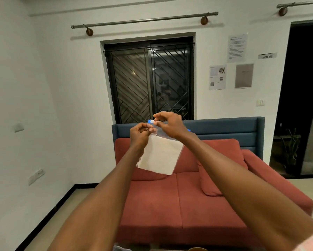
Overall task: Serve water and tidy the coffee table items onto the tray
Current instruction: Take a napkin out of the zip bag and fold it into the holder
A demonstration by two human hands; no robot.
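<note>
Both hands up: left hand (142, 132) and right hand (170, 125) pinch zip bag (161, 156) top w/ napkins inside; tray, water out of view, so progress unclear.

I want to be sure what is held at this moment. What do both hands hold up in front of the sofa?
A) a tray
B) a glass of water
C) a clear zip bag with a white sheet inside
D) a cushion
C: the left hand and the right hand pinch the top edge of the clear zip bag by its blue slider.
</note>
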